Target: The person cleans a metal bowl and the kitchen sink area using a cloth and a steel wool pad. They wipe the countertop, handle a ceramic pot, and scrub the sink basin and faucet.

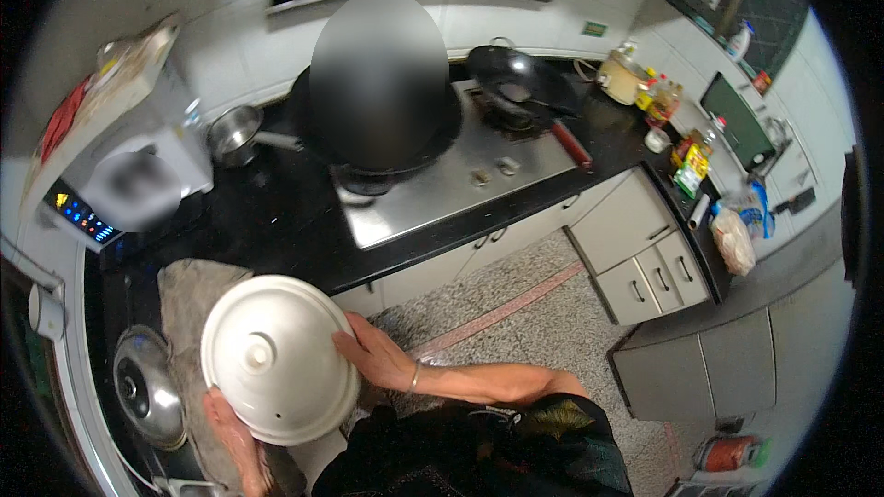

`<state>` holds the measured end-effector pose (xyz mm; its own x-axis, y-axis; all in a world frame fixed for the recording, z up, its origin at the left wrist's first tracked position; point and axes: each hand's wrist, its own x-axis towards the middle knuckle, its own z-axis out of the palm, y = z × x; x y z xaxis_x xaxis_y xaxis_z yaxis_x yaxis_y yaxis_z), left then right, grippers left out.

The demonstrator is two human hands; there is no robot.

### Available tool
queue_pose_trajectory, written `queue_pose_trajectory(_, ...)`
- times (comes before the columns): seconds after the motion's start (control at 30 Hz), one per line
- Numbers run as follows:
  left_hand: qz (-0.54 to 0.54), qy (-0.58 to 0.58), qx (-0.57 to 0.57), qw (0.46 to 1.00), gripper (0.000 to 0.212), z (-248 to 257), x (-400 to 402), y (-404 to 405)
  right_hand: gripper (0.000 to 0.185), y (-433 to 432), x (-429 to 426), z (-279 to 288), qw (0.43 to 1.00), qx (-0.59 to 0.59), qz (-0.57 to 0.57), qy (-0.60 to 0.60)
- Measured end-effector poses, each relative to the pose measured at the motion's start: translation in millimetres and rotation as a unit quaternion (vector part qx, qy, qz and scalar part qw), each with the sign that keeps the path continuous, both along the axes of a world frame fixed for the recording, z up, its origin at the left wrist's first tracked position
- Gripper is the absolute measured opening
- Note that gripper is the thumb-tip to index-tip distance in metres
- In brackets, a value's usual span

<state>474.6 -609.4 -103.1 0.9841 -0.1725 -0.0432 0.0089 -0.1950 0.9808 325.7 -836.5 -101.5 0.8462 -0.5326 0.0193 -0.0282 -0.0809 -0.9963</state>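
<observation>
A white ceramic pot lid (304,352) with a round knob and a small hole lies between both hands, at the lower left of the view. My left hand (233,428) grips its near left edge. On its right rim is my right hand (373,352), with the thumb over the top and a bracelet at the wrist. Whether a pot sits under the lid cannot be told. A grey-brown cloth (186,331) lies on the black counter beneath and beside it. Left of the cloth rests a domed metal lid (148,386) with a dark knob.
A steel gas hob (421,207) carries a large dark pan, partly blurred, and a black wok (525,79) with a red handle. A small saucepan (236,134) stands left of the hob. Bottles (663,100) and food packets (693,166) line the right counter. Drawers (652,279) stand below.
</observation>
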Motion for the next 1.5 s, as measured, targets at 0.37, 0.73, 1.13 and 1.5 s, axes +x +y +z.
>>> queue_pose_trajectory(0.37,-0.210,0.178,-0.056,0.960,0.032,-34,-227,-192,0.041,-107,-295,-24,0.969,0.039,-0.214,0.114)
queue_pose_trajectory(0.73,-0.463,0.191,-0.006,0.865,0.031,-14,-367,-407,0.037,-217,-475,-23,0.889,0.038,-0.439,0.125)
queue_pose_trajectory(1.13,-0.579,0.114,-0.043,0.806,0.030,-13,-437,-626,0.030,-370,-548,-3,0.812,0.003,-0.578,0.079)
queue_pose_trajectory(1.5,-0.540,0.183,-0.121,0.812,0.031,20,-514,-800,0.032,-557,-624,33,0.846,-0.048,-0.528,0.048)
